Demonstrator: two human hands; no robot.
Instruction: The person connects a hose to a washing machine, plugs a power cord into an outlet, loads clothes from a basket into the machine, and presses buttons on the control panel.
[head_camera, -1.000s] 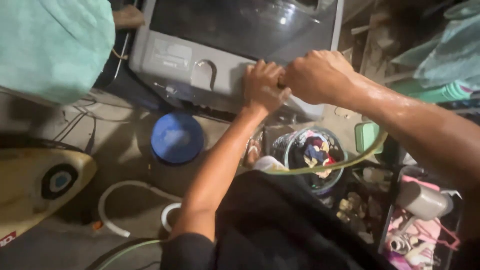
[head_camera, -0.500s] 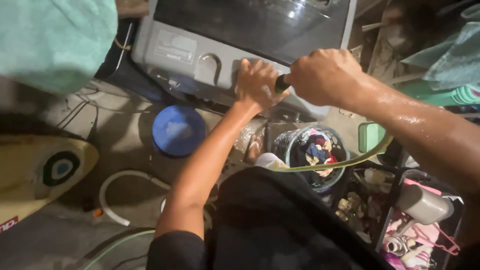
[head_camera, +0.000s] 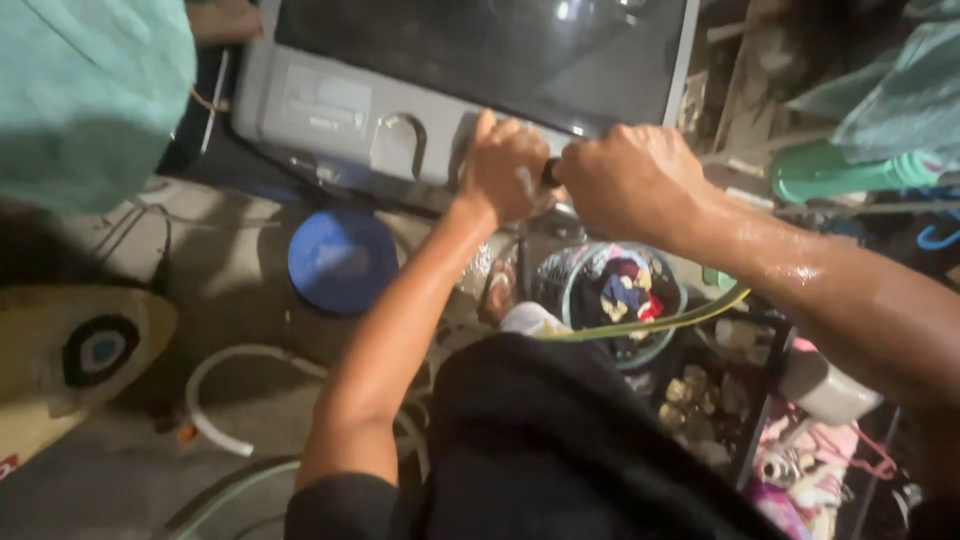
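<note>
Cluttered dim floor, grey washing machine (head_camera: 400, 110) at top. Right hand (head_camera: 630, 180) clamped round dark handle (head_camera: 549, 172), probably tool; left hand (head_camera: 505, 170) closed beside it against machine's control panel, steadying. Below: bucket of clothes (head_camera: 620, 295), yellow hose (head_camera: 660, 322), blue lid (head_camera: 340, 260).

Dark tool (head_camera: 549, 172) mostly hidden between left hand (head_camera: 508, 168) and right hand (head_camera: 630, 180)

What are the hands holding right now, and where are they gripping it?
The right hand is closed around a dark handle-like thing; what it is cannot be told. The left hand rests against the grey machine panel.
</note>
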